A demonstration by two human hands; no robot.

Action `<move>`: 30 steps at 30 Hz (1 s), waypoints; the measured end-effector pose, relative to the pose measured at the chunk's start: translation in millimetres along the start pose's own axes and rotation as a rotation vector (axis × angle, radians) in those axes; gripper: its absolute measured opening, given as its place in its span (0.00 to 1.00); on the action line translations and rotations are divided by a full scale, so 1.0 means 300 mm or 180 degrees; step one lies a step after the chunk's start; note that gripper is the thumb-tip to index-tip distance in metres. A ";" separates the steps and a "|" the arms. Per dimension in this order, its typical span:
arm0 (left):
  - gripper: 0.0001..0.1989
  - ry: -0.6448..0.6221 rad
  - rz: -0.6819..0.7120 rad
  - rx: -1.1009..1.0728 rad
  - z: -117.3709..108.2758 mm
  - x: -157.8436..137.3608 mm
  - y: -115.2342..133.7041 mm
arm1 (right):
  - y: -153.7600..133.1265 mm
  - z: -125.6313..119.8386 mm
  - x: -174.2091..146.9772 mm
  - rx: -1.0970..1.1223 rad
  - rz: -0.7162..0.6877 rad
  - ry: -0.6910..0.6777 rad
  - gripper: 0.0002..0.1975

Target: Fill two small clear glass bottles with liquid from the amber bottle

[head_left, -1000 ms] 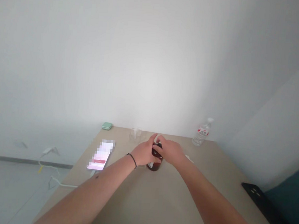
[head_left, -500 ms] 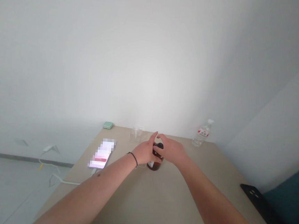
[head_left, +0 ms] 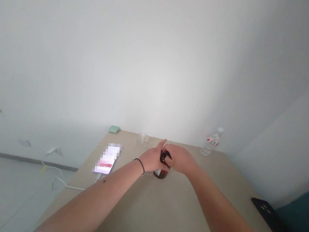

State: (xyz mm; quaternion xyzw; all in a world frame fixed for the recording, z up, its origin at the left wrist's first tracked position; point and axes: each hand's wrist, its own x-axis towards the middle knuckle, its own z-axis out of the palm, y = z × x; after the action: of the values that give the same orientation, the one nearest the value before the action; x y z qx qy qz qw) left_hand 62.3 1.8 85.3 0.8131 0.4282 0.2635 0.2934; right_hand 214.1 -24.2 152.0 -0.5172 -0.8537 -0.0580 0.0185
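A brown bottle (head_left: 161, 173) with a dark cap (head_left: 166, 154) and a pale label stands on the table between my hands. My left hand (head_left: 153, 158) is wrapped round the bottle's body from the left, its index finger pointing up and away. From the right, my right hand (head_left: 179, 158) has its fingers closed round the cap at the top. Part of the cap and the bottle's upper side are hidden by the fingers. Just behind my left hand is a clear glass container (head_left: 142, 140) with something pale in it.
A lit phone (head_left: 108, 159) with a white cable (head_left: 74, 187) lies on the table (head_left: 159, 214) at the left. Near the wall are a small green case (head_left: 114, 129) and a clear water bottle (head_left: 211, 142). A black object (head_left: 267, 209) lies along the right edge.
My right hand's fingers have closed down onto the cap and turned, hiding more of it. My left hand keeps its hold on the bottle. The camera view has shifted slightly.
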 end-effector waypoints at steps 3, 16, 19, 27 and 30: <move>0.65 -0.0013 -0.0008 0.0017 -0.001 0.001 0.000 | -0.008 0.001 -0.003 -0.0176 0.0129 0.0094 0.16; 0.64 -0.0012 -0.0063 -0.0012 -0.009 -0.007 0.004 | 0.088 0.012 -0.015 0.1040 0.0725 0.0972 0.11; 0.63 0.0041 -0.0055 -0.0086 -0.001 -0.006 -0.006 | 0.164 0.098 -0.036 0.1377 0.1247 0.1176 0.11; 0.63 0.0059 0.0000 -0.0073 0.009 0.001 -0.013 | 0.201 0.387 -0.066 0.0553 0.1743 0.0851 0.17; 0.63 0.0053 -0.0034 -0.0050 0.006 -0.001 -0.011 | 0.191 0.445 -0.063 0.0184 0.1800 0.0719 0.21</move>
State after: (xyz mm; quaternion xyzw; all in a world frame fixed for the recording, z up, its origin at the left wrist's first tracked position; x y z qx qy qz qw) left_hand 61.6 2.6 81.7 0.8063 0.4328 0.2720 0.2976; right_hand 277.3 1.2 22.5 -0.7238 -0.6698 -0.0834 0.1434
